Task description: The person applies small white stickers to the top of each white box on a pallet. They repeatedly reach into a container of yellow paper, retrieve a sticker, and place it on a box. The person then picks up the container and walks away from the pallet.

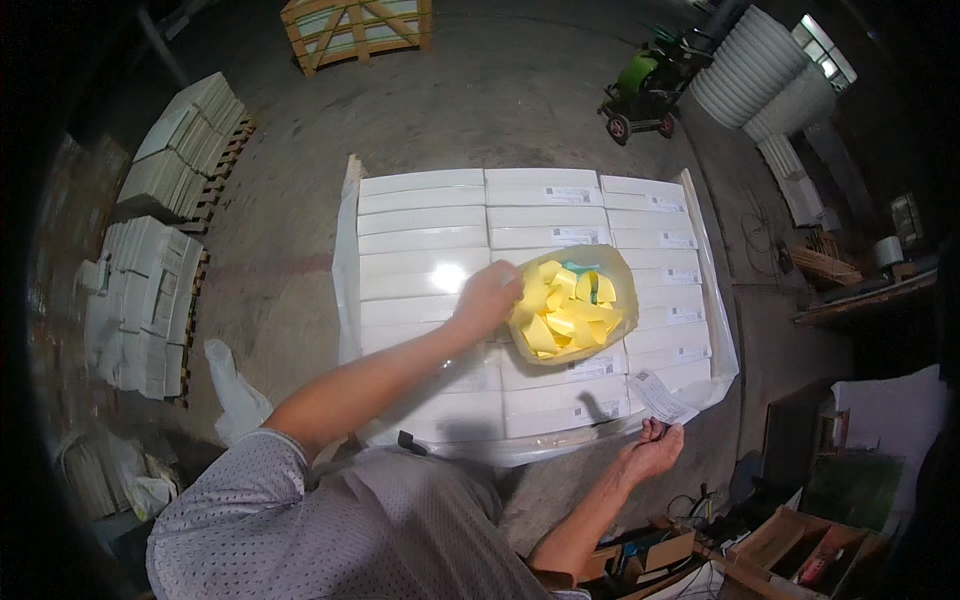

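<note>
My left hand (488,297) is closed at the left rim of a cut-open, yellowish translucent plastic tub (628,285); its fingertips are partly hidden there. Inside lie curled yellow paper scraps (563,322) and a little green material. The tub is over rows of flat white boxes (422,252), many bearing a printed label on the end. Lower right, my right hand (652,452) pinches a white printed label sheet (660,398) by its near edge. This sheet is above the near right corner of the stack.
Clear plastic film (530,450) wraps the stack's sides. Palletized white boxes (150,300) stand on the left, a wooden crate (357,32) at the far side. A green wheeled machine (645,80) is far right. Open wooden boxes (800,550) with tools sit near right.
</note>
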`<action>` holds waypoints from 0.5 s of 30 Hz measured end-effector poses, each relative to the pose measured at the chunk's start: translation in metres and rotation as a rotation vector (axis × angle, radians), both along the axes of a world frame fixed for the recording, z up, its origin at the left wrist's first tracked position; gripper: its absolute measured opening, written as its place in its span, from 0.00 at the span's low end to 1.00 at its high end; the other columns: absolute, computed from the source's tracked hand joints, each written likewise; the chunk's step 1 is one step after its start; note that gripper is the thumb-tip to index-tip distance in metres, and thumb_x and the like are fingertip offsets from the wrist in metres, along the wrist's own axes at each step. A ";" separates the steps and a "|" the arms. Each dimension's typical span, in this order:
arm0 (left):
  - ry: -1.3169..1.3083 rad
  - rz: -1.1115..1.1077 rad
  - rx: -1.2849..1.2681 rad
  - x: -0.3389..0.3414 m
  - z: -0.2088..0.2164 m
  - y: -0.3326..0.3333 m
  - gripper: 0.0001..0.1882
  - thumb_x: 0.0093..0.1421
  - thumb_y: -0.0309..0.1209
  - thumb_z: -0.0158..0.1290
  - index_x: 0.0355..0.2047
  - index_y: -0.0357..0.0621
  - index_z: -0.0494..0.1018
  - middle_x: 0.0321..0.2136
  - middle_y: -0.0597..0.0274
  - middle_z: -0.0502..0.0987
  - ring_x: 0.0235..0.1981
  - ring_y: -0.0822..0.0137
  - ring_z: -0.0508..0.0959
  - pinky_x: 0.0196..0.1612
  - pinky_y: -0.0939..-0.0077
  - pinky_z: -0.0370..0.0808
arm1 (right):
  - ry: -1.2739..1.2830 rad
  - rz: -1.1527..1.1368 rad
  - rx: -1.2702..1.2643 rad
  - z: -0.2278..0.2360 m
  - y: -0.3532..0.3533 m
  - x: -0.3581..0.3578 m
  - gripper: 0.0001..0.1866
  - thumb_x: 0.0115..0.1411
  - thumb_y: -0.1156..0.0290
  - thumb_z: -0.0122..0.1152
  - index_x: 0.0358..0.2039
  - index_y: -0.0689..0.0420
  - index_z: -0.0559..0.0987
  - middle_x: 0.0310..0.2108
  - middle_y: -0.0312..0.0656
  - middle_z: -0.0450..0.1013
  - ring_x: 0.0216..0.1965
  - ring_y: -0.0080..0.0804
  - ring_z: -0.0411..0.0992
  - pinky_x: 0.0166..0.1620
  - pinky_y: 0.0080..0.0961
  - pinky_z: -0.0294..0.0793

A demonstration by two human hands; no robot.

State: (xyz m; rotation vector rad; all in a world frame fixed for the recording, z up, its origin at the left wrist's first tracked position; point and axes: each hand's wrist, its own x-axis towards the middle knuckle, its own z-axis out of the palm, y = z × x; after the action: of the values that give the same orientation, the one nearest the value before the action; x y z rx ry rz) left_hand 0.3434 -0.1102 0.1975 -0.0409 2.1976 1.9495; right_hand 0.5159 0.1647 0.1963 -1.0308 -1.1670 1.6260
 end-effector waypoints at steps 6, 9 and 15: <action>0.379 -0.226 -0.542 -0.043 -0.037 0.081 0.11 0.58 0.34 0.45 0.34 0.40 0.72 0.31 0.44 0.76 0.32 0.43 0.75 0.36 0.55 0.72 | -0.133 0.192 -0.133 -0.014 -0.015 0.026 0.12 0.65 0.69 0.49 0.42 0.65 0.71 0.32 0.42 0.69 0.29 0.29 0.68 0.31 0.24 0.70; 0.417 -0.675 -0.949 -0.040 -0.067 0.099 0.11 0.57 0.32 0.46 0.30 0.43 0.77 0.30 0.52 0.79 0.35 0.51 0.79 0.37 0.59 0.74 | -0.226 0.394 -0.088 -0.020 -0.055 0.031 0.11 0.64 0.71 0.48 0.41 0.66 0.70 0.33 0.43 0.70 0.29 0.30 0.68 0.31 0.24 0.71; 0.457 -1.048 -1.131 -0.033 -0.091 0.102 0.09 0.54 0.29 0.49 0.29 0.44 0.80 0.32 0.55 0.81 0.35 0.56 0.81 0.34 0.61 0.76 | -0.144 0.506 -0.325 -0.030 -0.106 0.028 0.08 0.63 0.70 0.52 0.38 0.63 0.73 0.23 0.40 0.71 0.25 0.27 0.70 0.28 0.23 0.73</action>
State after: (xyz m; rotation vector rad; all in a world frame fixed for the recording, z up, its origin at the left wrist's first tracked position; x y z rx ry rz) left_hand 0.3103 -0.0083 0.1063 1.1706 2.4265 0.1004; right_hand 0.5442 0.0586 0.1665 -1.1283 -1.3649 2.2247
